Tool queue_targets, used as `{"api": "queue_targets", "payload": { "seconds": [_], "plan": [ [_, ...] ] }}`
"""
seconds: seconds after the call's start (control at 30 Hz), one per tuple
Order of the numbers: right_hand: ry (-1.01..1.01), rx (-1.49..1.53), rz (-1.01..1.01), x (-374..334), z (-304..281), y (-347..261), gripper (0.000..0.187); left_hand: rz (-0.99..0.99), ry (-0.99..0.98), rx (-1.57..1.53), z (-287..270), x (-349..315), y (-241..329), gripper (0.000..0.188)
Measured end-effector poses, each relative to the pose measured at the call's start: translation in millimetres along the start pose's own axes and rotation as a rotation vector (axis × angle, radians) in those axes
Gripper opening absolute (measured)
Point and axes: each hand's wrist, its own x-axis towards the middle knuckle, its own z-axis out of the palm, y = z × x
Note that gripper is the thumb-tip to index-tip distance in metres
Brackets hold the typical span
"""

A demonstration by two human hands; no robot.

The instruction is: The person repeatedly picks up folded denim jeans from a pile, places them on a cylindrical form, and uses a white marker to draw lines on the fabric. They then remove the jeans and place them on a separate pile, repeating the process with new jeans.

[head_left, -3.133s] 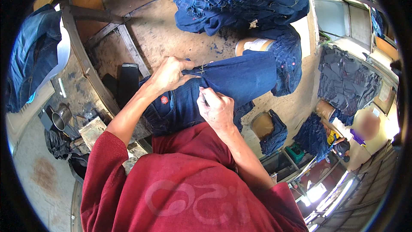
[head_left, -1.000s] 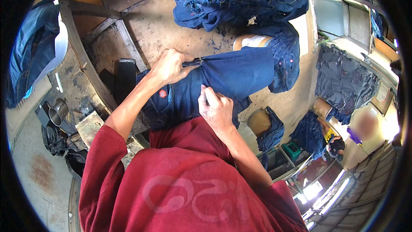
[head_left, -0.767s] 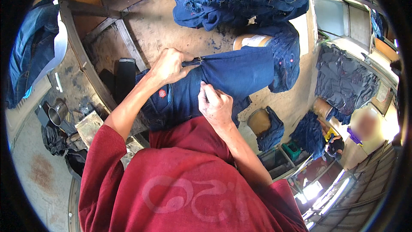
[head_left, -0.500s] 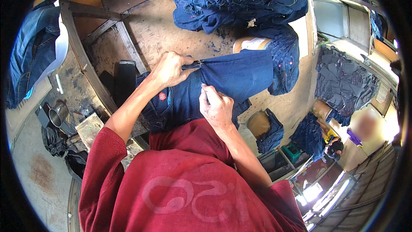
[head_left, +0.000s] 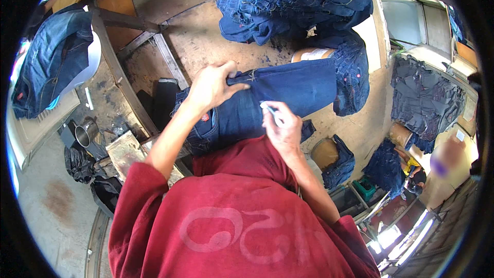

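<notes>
A pair of dark blue jeans lies across in front of me, one leg stretched out to the right, with a small red patch near the waist. My left hand pinches the far seam of the cloth between thumb and fingers. Close to the middle of the leg is my right hand, its fingers closed on a small pale stick-like tool. Part of this tool is covered by the fingers, and its exact kind cannot be made out. Whether its tip touches the denim is unclear.
A large heap of denim stands beyond the jeans. More denim hangs over a round drum at the right. Folded jeans and a metal mug are on the left. Dark garments lie at the far right, with a person nearby.
The surroundings have shifted rightward and slightly down in view. My right hand has moved a little right along the denim, and the pale tool shows more between its fingers. My left hand keeps its hold.
</notes>
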Motion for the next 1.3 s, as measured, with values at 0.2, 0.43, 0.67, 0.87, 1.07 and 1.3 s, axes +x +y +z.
{"api": "queue_targets", "payload": {
  "seconds": [0.2,0.43,0.67,0.87,1.07,1.3],
  "plan": [
    [-0.043,0.108,0.069,-29,-39,34,0.071,-0.561,0.629,0.366,7,-147,59,0.100],
    [-0.258,0.040,-0.041,-48,-71,56,0.043,-0.791,0.949,-0.652,75,-204,76,0.082],
    [-0.265,0.266,0.100,-61,-96,70,0.017,-0.536,0.301,-1.952,49,-207,82,0.063],
    [-0.154,0.211,0.014,-72,-112,60,0.016,-0.966,-0.033,-1.519,49,-169,66,0.059],
    [-0.083,0.247,0.022,-85,-106,41,0.018,-0.671,-0.077,-2.027,40,-154,85,0.056],
    [-0.056,0.212,-0.030,-89,-90,17,0.018,-0.611,0.178,-1.312,32,-145,96,0.044]
  ]
}}
